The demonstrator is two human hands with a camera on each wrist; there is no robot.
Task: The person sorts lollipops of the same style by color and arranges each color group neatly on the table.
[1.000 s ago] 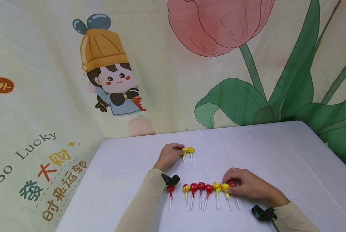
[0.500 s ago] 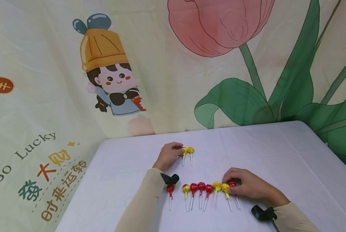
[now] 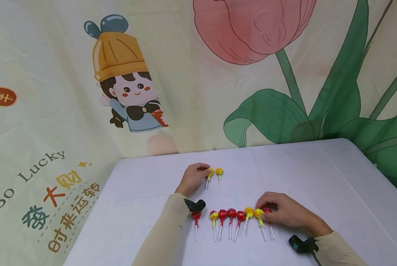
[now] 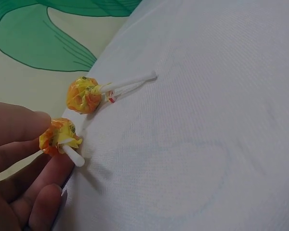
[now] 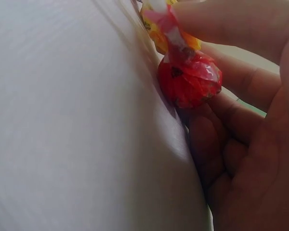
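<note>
Near the back of the white table, my left hand pinches a yellow lollipop by its wrapped head, thumb above and fingers below. Just right of it lies another yellow lollipop, apart from the held one. At the right end of the front row, my right hand pinches a yellow lollipop between thumb and fingers. A red lollipop lies under that hand, its head partly hidden in the head view. Left of the pinched one is a yellow lollipop with its stick slanted.
Leftward along the row lie several red lollipops and a yellow-and-red one. A separate red lollipop lies beside my left wrist strap. A printed curtain hangs behind the table.
The lollipop in my left hand has tilted, its stick end shifting left, and its gap to the neighbour has widened. In the row, one yellow lollipop's stick has swung left. My hands have barely moved.
</note>
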